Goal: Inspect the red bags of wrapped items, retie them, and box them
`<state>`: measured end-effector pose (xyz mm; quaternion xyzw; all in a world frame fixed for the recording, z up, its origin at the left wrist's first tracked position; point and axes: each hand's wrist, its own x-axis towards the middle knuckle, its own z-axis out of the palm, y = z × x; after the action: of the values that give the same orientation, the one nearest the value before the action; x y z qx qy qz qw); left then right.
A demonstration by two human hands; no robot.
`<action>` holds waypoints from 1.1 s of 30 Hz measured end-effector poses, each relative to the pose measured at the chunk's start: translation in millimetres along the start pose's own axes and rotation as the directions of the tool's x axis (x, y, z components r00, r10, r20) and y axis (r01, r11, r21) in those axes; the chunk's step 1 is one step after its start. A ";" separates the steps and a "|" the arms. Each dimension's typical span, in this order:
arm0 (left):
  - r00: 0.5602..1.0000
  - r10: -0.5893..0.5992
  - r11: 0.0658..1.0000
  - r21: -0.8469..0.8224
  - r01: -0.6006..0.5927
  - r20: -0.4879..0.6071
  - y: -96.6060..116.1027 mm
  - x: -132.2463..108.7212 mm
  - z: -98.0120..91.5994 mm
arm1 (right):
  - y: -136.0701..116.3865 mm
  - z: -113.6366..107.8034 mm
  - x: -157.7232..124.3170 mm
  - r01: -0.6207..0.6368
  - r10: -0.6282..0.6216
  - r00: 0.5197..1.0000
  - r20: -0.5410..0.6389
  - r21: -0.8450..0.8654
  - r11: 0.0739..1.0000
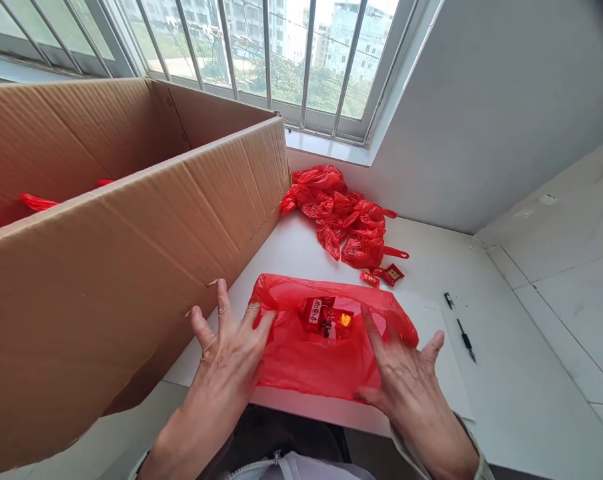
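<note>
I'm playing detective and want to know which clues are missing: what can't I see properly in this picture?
All in the head view:
- Bottom of the cardboard box: hidden by its near side.
- The box's left end: cut off by the picture's left edge.
- Insides of the piled red bags: hidden by crumpled plastic.
- Tiniest print on the packets in the open red bag: too small.

From afar I see the left hand [231, 350] at nine o'clock and the right hand [405, 365] at three, fingers spread at the mouth of a red plastic bag [311, 370] with small red packets [315, 313] inside. Around that bag, I have a cardboard box [181, 247] at ten o'clock, knotted red bags [351, 217] at twelve and a black pen [465, 339] at three.
</note>
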<state>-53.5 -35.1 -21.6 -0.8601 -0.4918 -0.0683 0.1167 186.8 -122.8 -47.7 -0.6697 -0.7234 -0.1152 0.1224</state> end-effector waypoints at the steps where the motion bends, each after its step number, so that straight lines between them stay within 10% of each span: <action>1: 1.000 0.003 1.000 0.005 -0.003 -0.013 -2.3 -2.7 -1.4 | 0.7 -1.2 0.6 0.012 -0.012 1.000 -0.004 0.014 1.000; 12: 0.992 0.122 0.986 -0.115 -0.121 0.006 2.6 -11.5 -35.3 | -9.2 -13.2 19.6 0.107 -0.110 0.989 0.097 0.032 0.994; 21: 0.996 0.078 0.964 -0.250 -0.087 -0.047 28.2 -0.9 -9.0 | -25.3 28.4 59.7 0.017 -0.016 0.991 0.133 -0.005 1.000; 33: 0.998 -0.049 0.958 -0.285 0.035 -0.044 40.0 23.1 36.7 | -18.6 41.6 32.4 0.091 -0.106 0.979 0.175 0.088 0.992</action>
<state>-7.2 -25.6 -56.9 -0.8554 -0.4919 -0.1625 0.0028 165.0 -80.0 -76.3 -0.6352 -0.7678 -0.0314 0.0777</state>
